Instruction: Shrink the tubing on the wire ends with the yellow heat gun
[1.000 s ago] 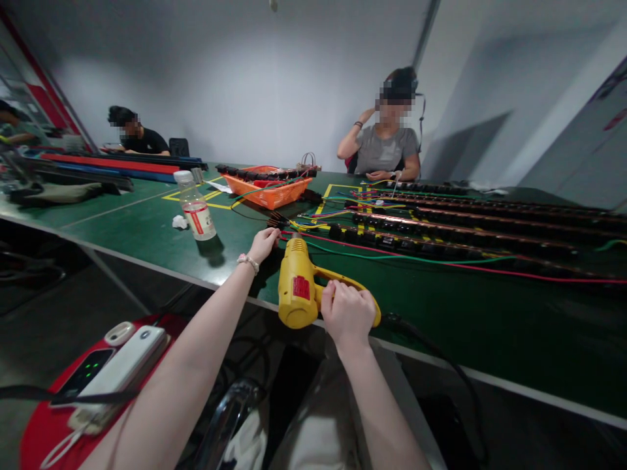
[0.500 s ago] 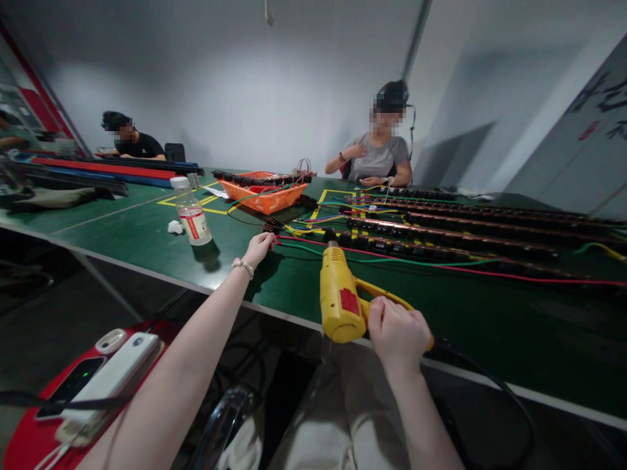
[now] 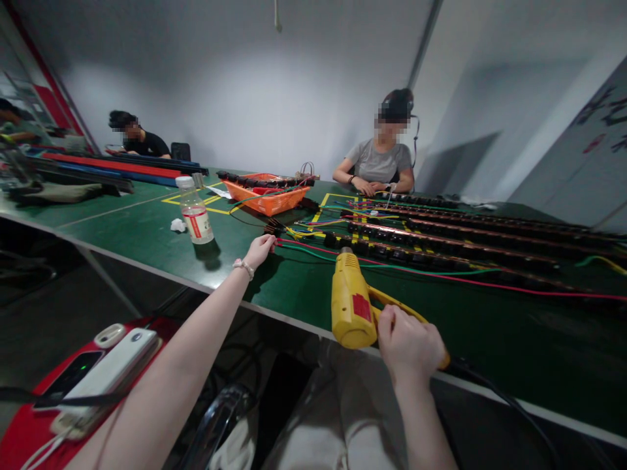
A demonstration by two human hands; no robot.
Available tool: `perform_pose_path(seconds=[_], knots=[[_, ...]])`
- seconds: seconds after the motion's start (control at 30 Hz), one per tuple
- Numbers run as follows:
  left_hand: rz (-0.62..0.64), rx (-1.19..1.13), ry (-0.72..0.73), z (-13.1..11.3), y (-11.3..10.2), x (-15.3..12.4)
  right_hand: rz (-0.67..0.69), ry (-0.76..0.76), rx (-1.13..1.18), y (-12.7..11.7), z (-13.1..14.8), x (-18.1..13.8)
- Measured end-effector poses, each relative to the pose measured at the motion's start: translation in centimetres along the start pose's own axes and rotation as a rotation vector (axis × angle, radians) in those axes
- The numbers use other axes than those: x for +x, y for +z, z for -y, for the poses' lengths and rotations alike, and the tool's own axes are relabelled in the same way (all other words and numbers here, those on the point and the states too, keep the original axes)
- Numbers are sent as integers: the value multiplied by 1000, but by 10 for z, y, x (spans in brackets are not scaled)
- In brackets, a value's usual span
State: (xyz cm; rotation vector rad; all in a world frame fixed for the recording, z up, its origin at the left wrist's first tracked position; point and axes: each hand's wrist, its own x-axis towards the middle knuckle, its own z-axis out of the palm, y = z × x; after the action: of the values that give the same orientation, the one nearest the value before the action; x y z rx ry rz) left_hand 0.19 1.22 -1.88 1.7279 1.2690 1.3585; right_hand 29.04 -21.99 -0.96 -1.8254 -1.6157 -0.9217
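My right hand (image 3: 410, 341) is closed round the handle of a yellow heat gun (image 3: 351, 301), whose nozzle points away from me toward the wires. My left hand (image 3: 259, 252) pinches the ends of a red wire (image 3: 431, 275) and a green wire (image 3: 377, 266) near the table's front edge; its fingertips partly hide them. Both wires run to the right along the table. Just beyond the nozzle lies the nearest of several long black and copper-coloured strips (image 3: 392, 250), with yellow and other coloured wires at its left end.
An orange basket (image 3: 269, 204) with more strips stands on the green table (image 3: 284, 287). To its left is a clear bottle (image 3: 196, 219) beside crumpled white paper (image 3: 178, 225). A person in grey (image 3: 379, 160) sits opposite. Phones lie on a red stool (image 3: 29, 427).
The heat gun and my right hand have shifted slightly right and down, away from the left hand. The person opposite has lowered one hand to the table.
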Motion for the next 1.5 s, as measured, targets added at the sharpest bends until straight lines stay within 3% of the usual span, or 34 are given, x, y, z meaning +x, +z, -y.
perform_pose_path(seconds=[0.13, 0.4, 0.6, 0.73, 0.9, 1.03, 1.13, 1.3, 1.5], knots=[[5, 18, 1, 0, -1, -1, 9, -4, 60, 1, 20, 4], [34, 91, 13, 4, -2, -3, 93, -6, 286, 13, 90, 14], [63, 428, 39, 2, -4, -8, 123, -12, 358, 17, 102, 15], [43, 600, 81, -2, -5, -11, 172, 0, 424, 14, 91, 15], [-19, 626, 229, -9, 4, -3, 205, 13, 478, 10, 70, 14], [51, 652, 433, -24, 33, 15, 188, 16, 490, 9, 46, 10], [179, 701, 530, -31, 66, 35, 159, 49, 481, 10, 23, 6], [407, 769, 458, -29, 110, 62, 165, 69, 428, 6, -22, 2], [395, 768, 480, -26, 122, 75, 194, 135, 382, -4, -67, -4]])
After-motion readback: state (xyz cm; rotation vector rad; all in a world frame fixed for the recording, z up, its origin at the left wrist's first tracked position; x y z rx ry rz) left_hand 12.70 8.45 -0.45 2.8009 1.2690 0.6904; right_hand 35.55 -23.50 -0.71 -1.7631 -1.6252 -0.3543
